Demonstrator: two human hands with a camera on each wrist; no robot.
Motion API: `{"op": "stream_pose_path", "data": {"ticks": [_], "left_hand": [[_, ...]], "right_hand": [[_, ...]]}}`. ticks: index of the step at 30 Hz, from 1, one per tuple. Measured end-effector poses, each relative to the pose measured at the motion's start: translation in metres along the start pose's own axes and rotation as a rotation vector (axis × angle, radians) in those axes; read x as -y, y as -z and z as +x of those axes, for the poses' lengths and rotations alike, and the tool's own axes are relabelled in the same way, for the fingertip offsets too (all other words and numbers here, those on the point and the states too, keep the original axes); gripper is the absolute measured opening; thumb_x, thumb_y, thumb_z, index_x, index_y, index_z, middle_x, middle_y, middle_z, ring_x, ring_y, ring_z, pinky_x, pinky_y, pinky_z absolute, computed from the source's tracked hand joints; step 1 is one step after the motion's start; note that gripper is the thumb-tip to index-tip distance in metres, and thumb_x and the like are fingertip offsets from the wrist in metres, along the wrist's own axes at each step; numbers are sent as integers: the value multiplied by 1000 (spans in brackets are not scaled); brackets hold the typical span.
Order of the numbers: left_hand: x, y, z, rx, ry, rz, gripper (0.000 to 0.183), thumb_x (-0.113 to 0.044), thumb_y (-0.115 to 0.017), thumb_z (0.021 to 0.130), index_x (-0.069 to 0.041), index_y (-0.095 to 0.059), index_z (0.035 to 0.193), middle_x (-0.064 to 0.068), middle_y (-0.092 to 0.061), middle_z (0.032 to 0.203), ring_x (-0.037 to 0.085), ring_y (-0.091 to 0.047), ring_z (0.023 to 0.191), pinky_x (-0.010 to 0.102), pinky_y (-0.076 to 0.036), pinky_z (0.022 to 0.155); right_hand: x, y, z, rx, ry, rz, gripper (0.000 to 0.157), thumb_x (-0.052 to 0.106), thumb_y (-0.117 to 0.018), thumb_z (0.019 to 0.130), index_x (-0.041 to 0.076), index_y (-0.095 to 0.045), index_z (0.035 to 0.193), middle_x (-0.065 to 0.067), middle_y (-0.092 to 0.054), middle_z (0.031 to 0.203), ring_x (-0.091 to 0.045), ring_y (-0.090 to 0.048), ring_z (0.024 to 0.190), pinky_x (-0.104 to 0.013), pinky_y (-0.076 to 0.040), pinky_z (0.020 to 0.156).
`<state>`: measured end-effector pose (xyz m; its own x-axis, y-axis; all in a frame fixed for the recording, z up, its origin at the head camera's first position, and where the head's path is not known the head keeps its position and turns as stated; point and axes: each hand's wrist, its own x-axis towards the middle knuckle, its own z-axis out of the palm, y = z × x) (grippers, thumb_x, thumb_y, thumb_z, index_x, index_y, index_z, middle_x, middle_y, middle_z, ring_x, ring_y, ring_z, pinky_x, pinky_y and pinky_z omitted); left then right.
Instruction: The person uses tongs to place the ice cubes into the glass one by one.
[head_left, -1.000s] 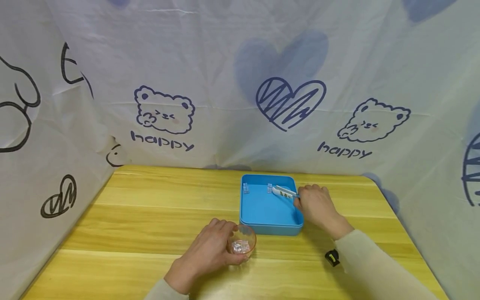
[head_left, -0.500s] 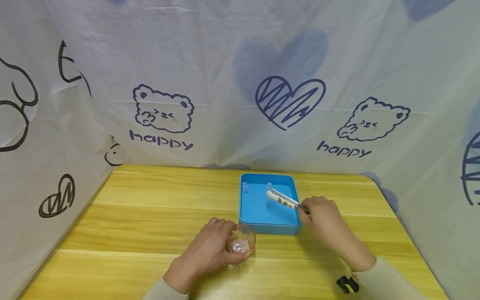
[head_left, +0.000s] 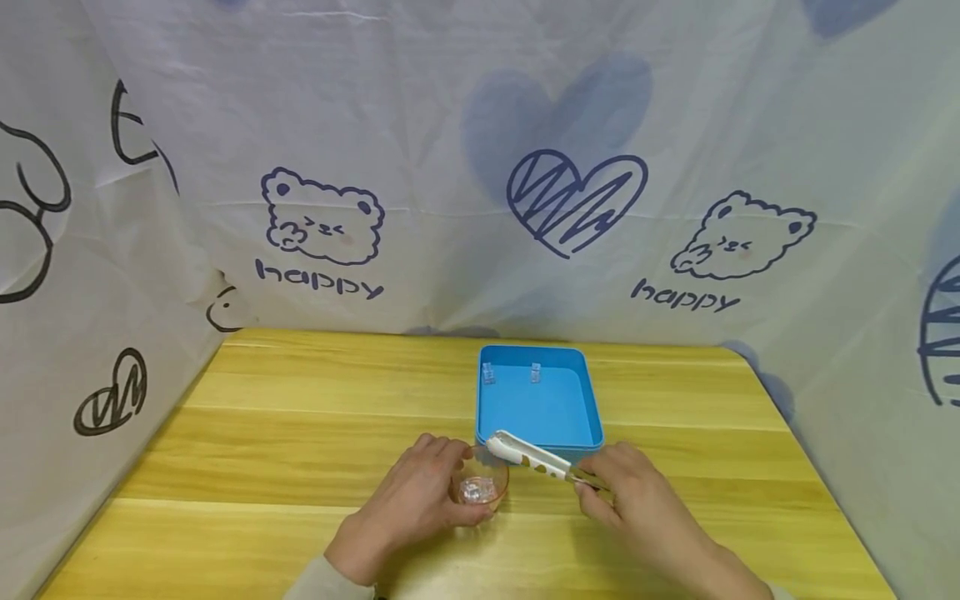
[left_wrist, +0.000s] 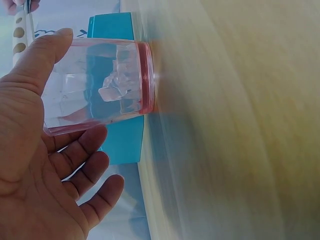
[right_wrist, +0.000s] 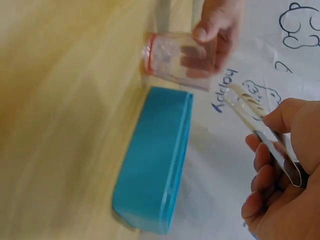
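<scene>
Two hands busy: left hand (head_left: 420,492) has thumb and fingers round a clear cup (left_wrist: 75,102), upright on the worktop (head_left: 315,400); right hand (head_left: 637,496) pinches white-tipped tongs (head_left: 528,457), fingers curled, tips toward ten o'clock, up by the cup's one o'clock side. Step looks like bringing tongs to cup for a drop-off; can't tell from here whether the tips carry a piece. Next move probably calls for centring them over the mouth and easing the pinch, cup held steady. Cup has several clear pieces (head_left: 476,491) at the bottom. Blue tray (head_left: 542,417), at cup's one o'clock, has small clear blocks (head_left: 536,372) near its twelve and others at its eleven o'clock corner.
</scene>
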<state>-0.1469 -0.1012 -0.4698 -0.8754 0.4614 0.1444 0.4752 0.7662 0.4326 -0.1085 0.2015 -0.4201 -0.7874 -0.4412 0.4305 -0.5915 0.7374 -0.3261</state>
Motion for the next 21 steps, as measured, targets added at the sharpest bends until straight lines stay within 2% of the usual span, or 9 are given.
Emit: {"op": "stream_pose_path", "data": {"ticks": [6,11,15,21], "left_hand": [[0,0,1,-13,-14,1,70,-59,-86,79,-12,-68,128,-2,-68,109,16,-55,104,41,-52,94],[-1,1,2,-10,-17,5,69,-59,-85,80,-12,-68,127,-3,-67,107,15,-55,103,41,-52,94],[-1,1,1,-11,-17,9,69,-61,-84,80,-12,-68,125,-4,-66,106,14,-54,103,40,-52,93],[0,0,1,-15,-12,10,68,-61,-84,80,-13,-68,126,-5,-66,106,14,-54,103,40,-52,93]], "right_hand": [[1,-14,-6,-40,112,2,16,8,-78,90,21,-70,95,17,-65,94,-1,-52,87,-25,-50,71],[-2,-21,-8,-46,125,-6,14,10,-77,91,21,-71,96,16,-65,93,-1,-52,87,-25,-50,71],[-3,-23,-10,-46,120,4,2,17,-73,98,19,-72,97,16,-64,92,0,-51,86,-24,-48,69],[-3,-26,-12,-38,112,27,7,22,-68,101,20,-74,99,17,-63,90,1,-49,84,-21,-46,66]]}}
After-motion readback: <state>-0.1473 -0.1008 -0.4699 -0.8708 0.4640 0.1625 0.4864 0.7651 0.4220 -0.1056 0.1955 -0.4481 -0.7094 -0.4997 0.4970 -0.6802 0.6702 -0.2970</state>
